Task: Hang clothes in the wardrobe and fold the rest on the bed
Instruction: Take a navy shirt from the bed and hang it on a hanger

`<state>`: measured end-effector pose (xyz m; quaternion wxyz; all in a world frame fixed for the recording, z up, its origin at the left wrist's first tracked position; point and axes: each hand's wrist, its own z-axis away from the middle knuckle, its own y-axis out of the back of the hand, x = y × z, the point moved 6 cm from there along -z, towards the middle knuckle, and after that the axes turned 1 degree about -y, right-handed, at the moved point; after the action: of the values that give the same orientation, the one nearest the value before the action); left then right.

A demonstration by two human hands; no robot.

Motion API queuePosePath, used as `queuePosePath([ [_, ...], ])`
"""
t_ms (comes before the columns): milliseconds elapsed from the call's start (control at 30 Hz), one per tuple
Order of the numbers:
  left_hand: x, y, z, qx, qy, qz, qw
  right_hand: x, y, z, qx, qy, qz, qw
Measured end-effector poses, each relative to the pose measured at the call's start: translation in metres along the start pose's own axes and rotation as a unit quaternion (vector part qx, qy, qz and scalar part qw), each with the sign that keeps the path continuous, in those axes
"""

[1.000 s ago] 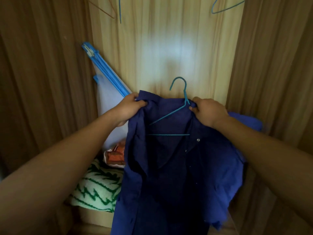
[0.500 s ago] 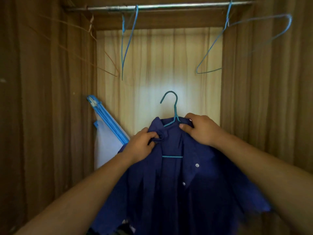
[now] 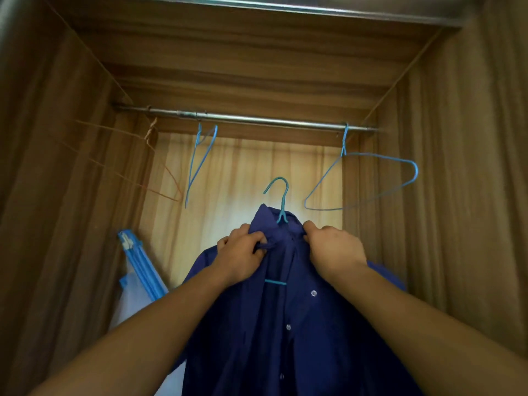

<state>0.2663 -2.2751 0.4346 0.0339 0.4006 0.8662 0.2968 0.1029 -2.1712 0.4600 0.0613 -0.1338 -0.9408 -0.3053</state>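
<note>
Inside of a wooden wardrobe, seen from below the rail. It holds little: a folded blue-and-white frame leaning in the back left corner, and a metal rail across the top carrying two empty blue wire hangers, one at the left and one at the right.

A navy button-up shirt is held up in the middle, well below the rail and between the two empty hangers, draped on a teal wire hanger whose hook stands free above the collar and is not yet on the rail.

The left hand pinches the collar edge with curled fingers. The right hand grips the other side of the collar, fingers bunched in the cloth.

The shirt looks light, soft and limp, likely to slide off thin wire. The safest hold is probably the hanger's neck, or both shoulders close to the collar.
</note>
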Motion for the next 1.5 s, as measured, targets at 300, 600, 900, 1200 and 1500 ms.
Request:
queuePosePath([
  [300, 0.016, 0.019, -0.085, 0.026, -0.018, 0.095, 0.995, 0.022, 0.065, -0.062, 0.043, -0.041, 0.096, 0.994],
  [600, 0.058, 0.031, -0.18, 0.061, -0.1, 0.177, 0.977, 0.048, 0.121, -0.128, 0.106, -0.124, 0.201, 0.966],
  [900, 0.055, 0.036, -0.209, 0.056, -0.104, 0.211, 0.97, 0.059, 0.124, -0.168, 0.021, -0.183, 0.284, 0.941],
  [1200, 0.038, -0.005, -0.186, 0.003, -0.08, 0.261, 0.962, 0.064, 0.077, -0.165, 0.097, -0.106, 0.371, 0.917],
  [1500, 0.069, -0.033, -0.155, -0.034, -0.114, 0.321, 0.94, 0.034, 0.049, -0.136, 0.162, 0.063, 0.307, 0.936],
])
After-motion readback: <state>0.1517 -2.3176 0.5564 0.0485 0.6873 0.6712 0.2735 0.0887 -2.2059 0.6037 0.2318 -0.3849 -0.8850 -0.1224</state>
